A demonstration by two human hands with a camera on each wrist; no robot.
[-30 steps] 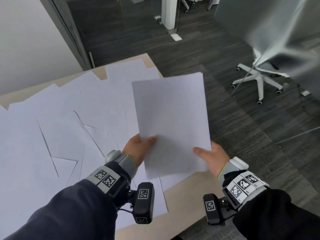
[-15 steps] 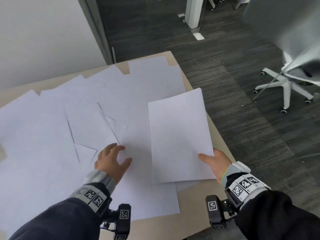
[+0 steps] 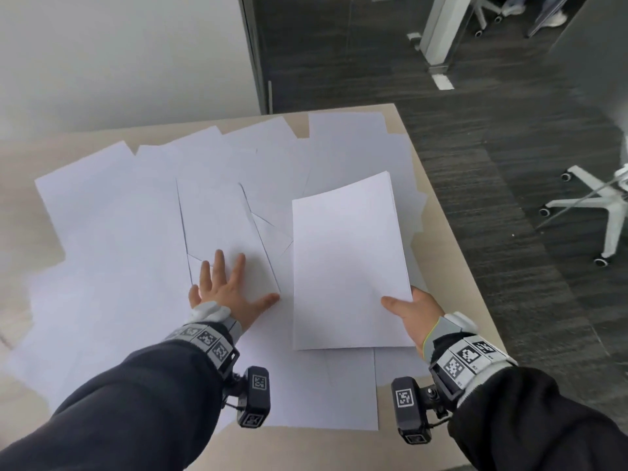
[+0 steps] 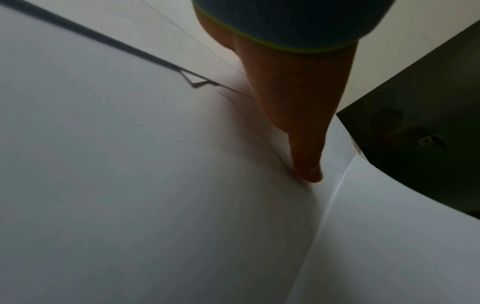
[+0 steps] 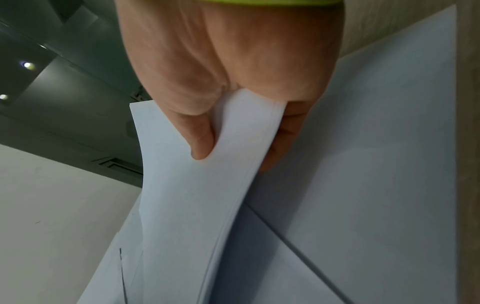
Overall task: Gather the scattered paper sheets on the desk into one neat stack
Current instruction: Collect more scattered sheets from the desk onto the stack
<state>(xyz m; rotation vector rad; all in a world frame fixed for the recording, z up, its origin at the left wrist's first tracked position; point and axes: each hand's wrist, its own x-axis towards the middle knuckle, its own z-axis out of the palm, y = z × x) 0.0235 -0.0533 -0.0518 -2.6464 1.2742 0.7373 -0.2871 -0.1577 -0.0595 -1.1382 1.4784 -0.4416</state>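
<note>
Several white paper sheets [image 3: 129, 232] lie overlapped across the beige desk [image 3: 452, 266]. My right hand [image 3: 413, 309] pinches a thin stack of sheets [image 3: 346, 266] at its near right corner, thumb on top and fingers underneath; the stack [image 5: 202, 205] hangs just above the desk's right side. My left hand [image 3: 226, 287] lies flat with fingers spread on a loose sheet [image 3: 221, 219] in the middle of the desk. In the left wrist view its thumb [image 4: 306, 160] presses near that sheet's edge.
A white wall [image 3: 119, 56] stands behind the desk, with a dark glass partition [image 3: 323, 52] to its right. The desk's right edge drops to dark carpet, where a white office chair base [image 3: 598, 212] stands.
My left hand let go of the stack, moved left and came down flat on a loose sheet. My right hand lowered the stack toward the desk.
</note>
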